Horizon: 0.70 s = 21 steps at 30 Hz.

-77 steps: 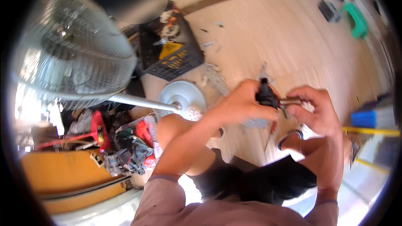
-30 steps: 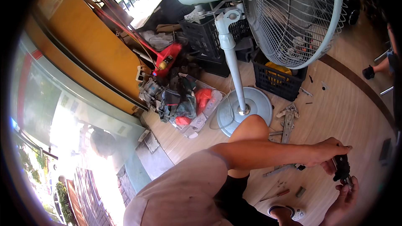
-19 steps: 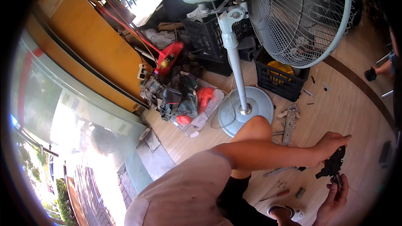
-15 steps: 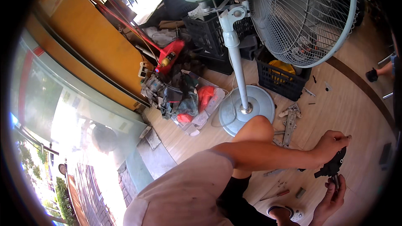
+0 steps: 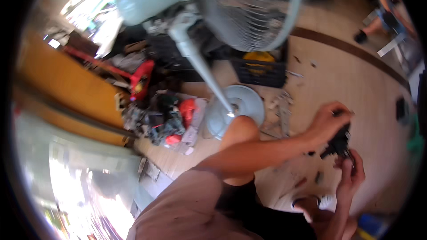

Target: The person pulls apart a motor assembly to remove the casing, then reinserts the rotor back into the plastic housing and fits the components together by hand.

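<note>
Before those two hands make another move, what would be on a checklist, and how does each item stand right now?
1. Left hand holds the black, irregularly shaped part: ok.
2. Right hand grips the slim, shiny metal piece at that part's lower end: ok.
3. Join between metal and black part properly seated: cannot tell; the picture is blurred.
4. Both hands clear of the pale blue metal standing fan: ok.
5. Floor by the white shoe free of loose items: not ok; a reddish-brown stick-shaped item and a small grey block lie there.
</note>
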Available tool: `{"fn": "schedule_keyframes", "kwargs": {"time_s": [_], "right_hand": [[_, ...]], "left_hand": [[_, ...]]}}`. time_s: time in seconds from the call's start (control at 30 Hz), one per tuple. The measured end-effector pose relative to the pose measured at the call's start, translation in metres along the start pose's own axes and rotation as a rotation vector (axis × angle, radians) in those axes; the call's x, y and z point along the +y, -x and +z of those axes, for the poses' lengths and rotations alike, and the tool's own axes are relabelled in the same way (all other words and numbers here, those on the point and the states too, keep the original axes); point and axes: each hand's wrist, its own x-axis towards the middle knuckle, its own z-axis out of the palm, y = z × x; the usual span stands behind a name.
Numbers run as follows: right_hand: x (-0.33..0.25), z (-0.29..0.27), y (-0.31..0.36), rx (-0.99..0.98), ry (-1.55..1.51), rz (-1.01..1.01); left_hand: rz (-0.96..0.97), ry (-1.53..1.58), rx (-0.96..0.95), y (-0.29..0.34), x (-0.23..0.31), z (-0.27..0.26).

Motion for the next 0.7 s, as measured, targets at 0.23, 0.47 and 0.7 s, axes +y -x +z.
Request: {"fn": "schedule_keyframes", "kwargs": {"time_s": [0.23, 0.47, 0.7], "right_hand": [[-0.010, 0.002, -0.007, 0.006, -0.189, 0.085], [-0.018, -0.006, 0.001, -0.055, -0.194, 0.071], [-0.017, -0.033, 0.009, 0.004, -0.053, 0.176]], "left_hand": [[-0.141, -0.003, 0.029, -0.001, 0.026, 0.003], [-0.224, 0.142, -0.086, 0.004, 0.015, -0.005], [-0.218, 0.113, -0.087, -0.004, -0.020, 0.015]]}}
